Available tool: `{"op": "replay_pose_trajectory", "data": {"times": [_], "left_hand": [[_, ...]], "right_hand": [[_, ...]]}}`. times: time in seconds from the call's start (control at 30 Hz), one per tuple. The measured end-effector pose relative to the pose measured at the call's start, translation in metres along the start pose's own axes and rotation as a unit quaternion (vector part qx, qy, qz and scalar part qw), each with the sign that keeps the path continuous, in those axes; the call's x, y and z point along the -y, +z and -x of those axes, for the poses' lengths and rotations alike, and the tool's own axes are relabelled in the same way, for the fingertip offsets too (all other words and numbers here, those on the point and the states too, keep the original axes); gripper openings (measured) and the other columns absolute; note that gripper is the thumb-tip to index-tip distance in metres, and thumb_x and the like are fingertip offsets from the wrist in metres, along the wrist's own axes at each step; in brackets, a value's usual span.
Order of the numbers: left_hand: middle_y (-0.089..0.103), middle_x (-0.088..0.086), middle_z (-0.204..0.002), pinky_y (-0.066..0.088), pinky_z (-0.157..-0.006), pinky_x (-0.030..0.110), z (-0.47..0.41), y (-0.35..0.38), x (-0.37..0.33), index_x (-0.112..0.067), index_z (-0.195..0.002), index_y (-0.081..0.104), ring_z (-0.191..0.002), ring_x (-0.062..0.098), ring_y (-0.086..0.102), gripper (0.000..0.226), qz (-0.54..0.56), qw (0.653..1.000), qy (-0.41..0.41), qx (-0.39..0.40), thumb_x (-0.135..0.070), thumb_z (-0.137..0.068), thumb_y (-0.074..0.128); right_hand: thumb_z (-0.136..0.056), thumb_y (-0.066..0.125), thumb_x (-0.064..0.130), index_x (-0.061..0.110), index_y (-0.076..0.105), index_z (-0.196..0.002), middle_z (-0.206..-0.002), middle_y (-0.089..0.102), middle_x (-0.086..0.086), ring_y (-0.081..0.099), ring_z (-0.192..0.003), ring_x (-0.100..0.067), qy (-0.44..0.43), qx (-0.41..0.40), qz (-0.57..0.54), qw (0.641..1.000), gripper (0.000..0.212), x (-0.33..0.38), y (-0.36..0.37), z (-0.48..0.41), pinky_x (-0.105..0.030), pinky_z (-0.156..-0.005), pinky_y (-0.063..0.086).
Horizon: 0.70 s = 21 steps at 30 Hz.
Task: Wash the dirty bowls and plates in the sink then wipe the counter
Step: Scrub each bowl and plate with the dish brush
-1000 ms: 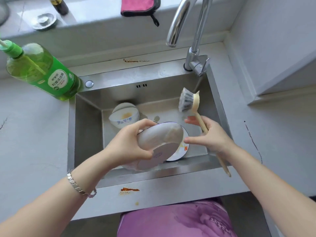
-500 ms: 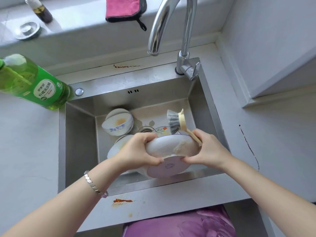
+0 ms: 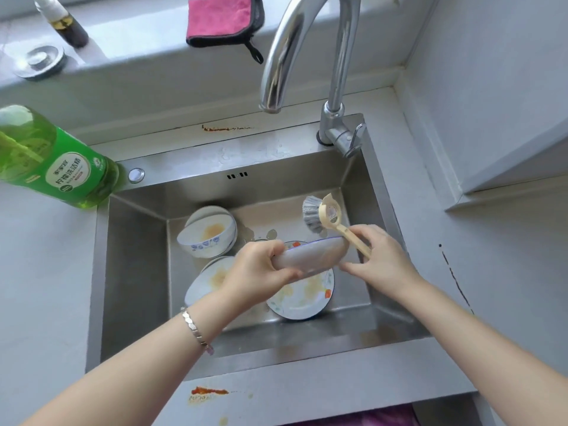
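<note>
Left hand (image 3: 261, 269) grips a white bowl (image 3: 310, 256) over the sink (image 3: 138, 272). Right hand (image 3: 378, 259) holds the brush (image 3: 325, 216) handle w/ fingers touching the bowl.

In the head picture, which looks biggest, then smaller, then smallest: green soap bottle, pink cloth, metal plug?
1. Soap bottle, nearest the camera and cut off by the edge.
2. Cloth.
3. Plug.

In the sink (image 3: 138, 272), stacked bowls (image 3: 209, 233) sit back left, a dish (image 3: 212, 278) just before them and a plate (image 3: 302, 298) to its right. A bowl (image 3: 310, 255) is above the plate, with the brush (image 3: 319, 215) behind and to its right. The faucet (image 3: 335, 87) stands back right, the bottle (image 3: 52, 161) on the counter (image 3: 46, 272) to the left, and the cloth (image 3: 221, 20) on the ledge (image 3: 138, 47) behind.
</note>
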<state>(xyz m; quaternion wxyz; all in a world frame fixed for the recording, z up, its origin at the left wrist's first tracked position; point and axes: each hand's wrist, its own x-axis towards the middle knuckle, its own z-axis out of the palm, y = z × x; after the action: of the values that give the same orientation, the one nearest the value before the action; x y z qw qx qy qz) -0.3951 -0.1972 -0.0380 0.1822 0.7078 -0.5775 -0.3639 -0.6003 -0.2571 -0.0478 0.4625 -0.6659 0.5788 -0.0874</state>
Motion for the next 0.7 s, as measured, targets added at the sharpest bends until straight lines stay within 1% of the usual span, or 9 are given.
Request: {"op": "replay_pose_trajectory", "data": {"times": [0.07,0.13,0.23,0.33,0.4,0.47,0.5,0.6,0.7], "left_hand": [[0.03,-0.007,-0.048,0.021,-0.049,0.03,-0.019,0.005,0.008,-0.021,-0.05,0.028,-0.05,0.012,0.028,0.055,-0.025,1.0,-0.005,-0.018,-0.021,-0.069,0.079],[0.029,-0.007,-0.045,0.022,-0.048,0.03,-0.04,0.01,0.019,-0.023,-0.049,0.026,-0.049,0.011,0.028,0.057,-0.05,0.998,-0.012,-0.036,-0.019,-0.069,0.079],[0.03,-0.005,-0.044,0.023,-0.047,0.025,-0.068,0.021,0.04,-0.022,-0.048,0.029,-0.047,0.012,0.03,0.054,-0.075,0.995,-0.021,-0.06,-0.02,-0.069,0.079],[0.034,-0.003,-0.045,0.025,-0.047,0.028,-0.089,0.037,0.06,-0.017,-0.05,0.035,-0.054,0.022,0.034,0.047,-0.091,0.993,-0.048,-0.062,-0.023,-0.07,0.077],[0.046,0.0,-0.048,0.032,-0.051,0.031,-0.095,0.048,0.071,-0.015,-0.051,0.046,-0.059,0.027,0.043,0.036,-0.077,0.993,-0.065,-0.06,-0.026,-0.07,0.075],[0.062,0.012,-0.062,0.045,-0.06,0.033,-0.099,0.058,0.081,-0.006,-0.063,0.062,-0.069,0.033,0.057,0.024,-0.07,0.993,-0.069,-0.067,-0.025,-0.07,0.076],[0.063,0.014,-0.064,0.045,-0.061,0.033,-0.099,0.063,0.085,-0.005,-0.064,0.063,-0.071,0.035,0.059,0.023,-0.073,0.993,-0.066,-0.069,-0.022,-0.071,0.076],[0.053,0.008,-0.052,0.04,-0.056,0.032,-0.098,0.073,0.096,-0.007,-0.062,0.063,-0.061,0.035,0.055,0.023,-0.083,0.992,-0.06,-0.073,-0.027,-0.071,0.071],[0.048,-0.005,-0.05,0.04,-0.056,0.032,-0.098,0.082,0.105,-0.006,-0.067,0.066,-0.058,0.025,0.049,0.018,-0.062,0.993,-0.071,-0.066,-0.021,-0.075,0.074]], "right_hand": [[-0.073,0.074,0.014,0.021,0.056,-0.115,-0.103,0.056,0.005,0.055,-0.096,-0.016,0.061,-0.034,0.004,0.998,0.046,-0.011,-0.003,-0.007,-0.026,-0.077,0.041],[-0.075,0.072,0.012,0.021,0.054,-0.116,-0.099,0.062,0.002,0.057,-0.092,-0.016,0.118,-0.035,-0.052,0.991,0.046,-0.023,-0.005,-0.01,-0.024,-0.073,0.041],[-0.076,0.069,0.005,0.017,0.057,-0.109,-0.088,0.066,-0.001,0.059,-0.08,-0.012,0.165,-0.035,-0.129,0.977,0.037,-0.04,-0.003,-0.011,-0.013,-0.065,0.04],[-0.077,0.066,0.007,0.016,0.061,-0.109,-0.082,0.069,0.002,0.061,-0.075,-0.012,0.2,-0.019,-0.164,0.966,0.033,-0.051,0.006,-0.01,-0.02,-0.066,0.043],[-0.079,0.064,0.006,0.013,0.061,-0.111,-0.087,0.069,-0.002,0.06,-0.074,-0.013,0.209,-0.01,-0.169,0.963,0.032,-0.052,0.011,-0.009,-0.017,-0.066,0.044],[-0.082,0.063,0.006,0.013,0.06,-0.109,-0.087,0.067,-0.004,0.056,-0.064,-0.006,0.209,-0.003,-0.163,0.964,0.028,-0.052,0.014,-0.008,-0.005,-0.052,0.038],[-0.082,0.062,0.005,0.014,0.06,-0.108,-0.083,0.066,-0.003,0.053,-0.055,0.0,0.209,0.0,-0.166,0.964,0.027,-0.052,0.015,-0.008,-0.004,-0.045,0.035],[-0.083,0.061,0.003,0.014,0.059,-0.108,-0.074,0.063,0.0,0.046,-0.037,0.005,0.22,0.003,-0.187,0.957,0.028,-0.052,0.015,-0.008,-0.005,-0.038,0.031],[-0.082,0.062,0.002,0.013,0.059,-0.109,-0.073,0.064,-0.001,0.045,-0.035,0.004,0.232,0.002,-0.2,0.952,0.029,-0.05,0.015,-0.008,-0.006,-0.037,0.031]]}}
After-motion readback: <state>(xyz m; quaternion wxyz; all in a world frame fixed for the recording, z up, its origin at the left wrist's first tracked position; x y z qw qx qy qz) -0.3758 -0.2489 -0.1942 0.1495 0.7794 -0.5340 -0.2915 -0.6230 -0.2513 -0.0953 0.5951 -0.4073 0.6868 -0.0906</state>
